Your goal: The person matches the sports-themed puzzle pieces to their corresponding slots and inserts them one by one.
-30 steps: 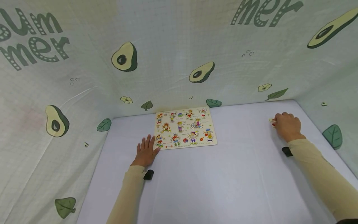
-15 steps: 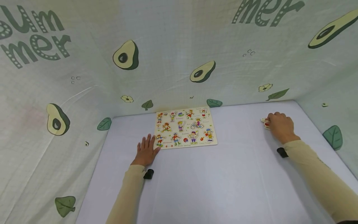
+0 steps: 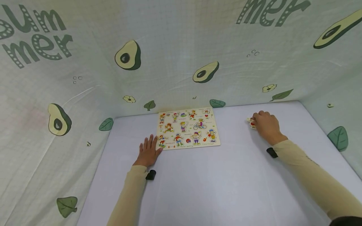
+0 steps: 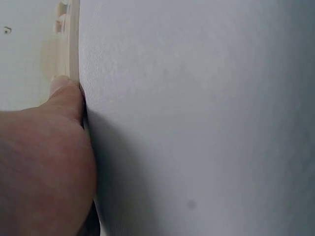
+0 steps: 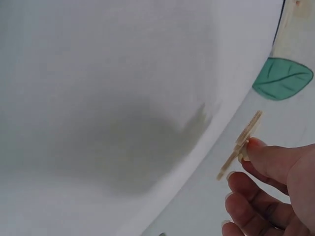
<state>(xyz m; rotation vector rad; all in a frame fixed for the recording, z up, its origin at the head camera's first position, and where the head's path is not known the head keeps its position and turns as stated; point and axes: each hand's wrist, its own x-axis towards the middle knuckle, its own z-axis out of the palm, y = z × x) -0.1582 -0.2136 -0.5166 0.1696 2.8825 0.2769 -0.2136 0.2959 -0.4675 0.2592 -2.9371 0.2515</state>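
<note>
A wooden picture puzzle board lies on the table, with figures of children at sports on it. My left hand rests at the board's left edge, fingers spread and straight, thumb at the lower left corner. In the left wrist view the thumb touches the board's edge. To the right of the board, my right hand holds a small wooden puzzle piece above the table. Seen edge-on in the right wrist view, the thin piece is pinched between thumb and index finger; the other fingers are loosely curled.
A white-covered table spreads below both hands. Behind it and at the sides hangs a pale cloth printed with avocados and leaves. The board lies close to the back cloth.
My right hand has moved left with the puzzle piece, from near the table's right side toward the board. The left hand has stayed at the board's edge.
</note>
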